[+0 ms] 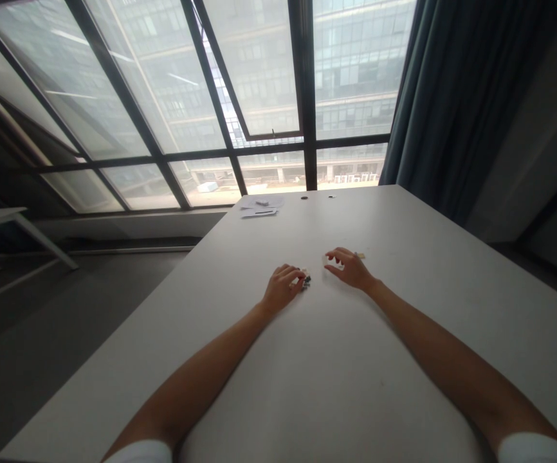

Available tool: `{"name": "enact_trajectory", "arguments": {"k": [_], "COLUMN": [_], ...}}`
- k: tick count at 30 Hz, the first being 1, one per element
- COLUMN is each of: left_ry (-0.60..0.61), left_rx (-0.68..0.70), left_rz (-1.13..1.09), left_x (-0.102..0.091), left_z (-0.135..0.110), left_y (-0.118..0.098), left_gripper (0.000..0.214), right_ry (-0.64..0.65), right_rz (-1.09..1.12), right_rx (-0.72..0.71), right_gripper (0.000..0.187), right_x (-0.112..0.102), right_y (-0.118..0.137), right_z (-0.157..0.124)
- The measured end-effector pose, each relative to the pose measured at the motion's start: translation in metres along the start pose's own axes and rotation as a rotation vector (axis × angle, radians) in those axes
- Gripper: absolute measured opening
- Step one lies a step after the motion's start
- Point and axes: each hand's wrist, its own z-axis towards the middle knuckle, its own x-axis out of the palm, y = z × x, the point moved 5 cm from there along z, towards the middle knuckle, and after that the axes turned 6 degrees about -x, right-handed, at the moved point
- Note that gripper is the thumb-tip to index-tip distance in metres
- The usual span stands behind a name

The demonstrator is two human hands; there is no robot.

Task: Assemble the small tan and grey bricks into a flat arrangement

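My left hand point(284, 288) rests at the middle of the white table point(307, 360), with its fingers bent and the thumb close to them. At its fingertips lies a small cluster of dark and pale pieces point(307, 280), too small to name. Whatever may be between the fingers is partly hidden. To the right, my right hand point(350, 267) is curved, its thumb and fingers around a small whitish, see-through thing point(325, 260). Just behind that hand lies a small yellowish piece point(360, 256), partly covered by it.
White papers point(259, 212) with a dark pen-like stick on them lie at the table's far left corner. A dark round spot point(304, 198) and a small black-and-white item point(331, 197) are near the far edge. Windows stand beyond; a dark blue curtain point(433, 96) hangs at right.
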Motion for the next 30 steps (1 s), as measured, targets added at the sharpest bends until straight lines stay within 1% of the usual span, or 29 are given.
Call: {"name": "enact_trajectory", "arguments": {"k": [2, 5, 8, 11, 14, 20, 22, 25, 30], "left_ry": [-0.007, -0.008, -0.005, 0.0, 0.006, 0.017, 0.025, 0.035, 0.043], "left_rx": [0.005, 0.007, 0.005, 0.003, 0.001, 0.004, 0.008, 0.014, 0.016], "left_rz": [-0.001, -0.001, 0.001, 0.004, 0.012, 0.007, -0.002, -0.012, -0.017], "left_x": [-0.001, -0.001, -0.001, 0.0, 0.0, 0.001, 0.002, 0.004, 0.004], "left_z": [0.001, 0.001, 0.002, 0.001, 0.001, 0.0, -0.001, -0.001, -0.001], "left_y": [-0.002, -0.003, -0.003, -0.002, -0.002, -0.001, 0.0, 0.001, 0.0], "left_gripper": [0.015, 0.015, 0.015, 0.014, 0.013, 0.011, 0.011, 0.012, 0.014], "right_ry": [-0.085, -0.178, -0.211, -0.199, -0.116, 0.232, 0.313, 0.392, 0.472], "right_rz": [-0.006, -0.004, -0.021, -0.029, -0.046, -0.135, -0.184, -0.232, -0.28], "right_rx": [0.091, 0.171, 0.21, 0.238, 0.285, 0.4, 0.426, 0.445, 0.471], "right_gripper": [0.019, 0.023, 0.027, 0.029, 0.031, 0.03, 0.03, 0.029, 0.03], "right_x": [-0.016, -0.037, -0.052, -0.061, -0.06, -0.032, -0.026, -0.023, -0.025], "right_y": [-0.015, -0.032, -0.044, -0.056, -0.069, -0.083, -0.085, -0.086, -0.084], "right_z": [0.003, 0.006, 0.006, -0.001, -0.013, -0.031, -0.033, -0.034, -0.035]}}
